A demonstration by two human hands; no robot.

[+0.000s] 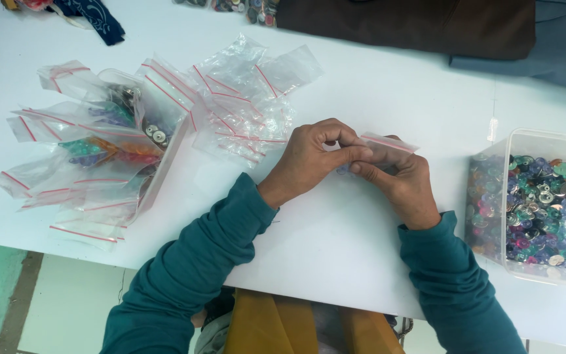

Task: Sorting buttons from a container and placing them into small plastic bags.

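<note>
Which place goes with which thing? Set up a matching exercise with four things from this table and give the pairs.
Things:
1. small clear bag
2. clear tub of coloured buttons
3. pile of clear zip bags
4. dark brown cloth

Places:
A. at the table's far edge
B. at the table's right end
C. pinched between the left hand and right hand
D. spread on the table's left side

Pairs: 1-C, 2-B, 3-D, 4-A
</note>
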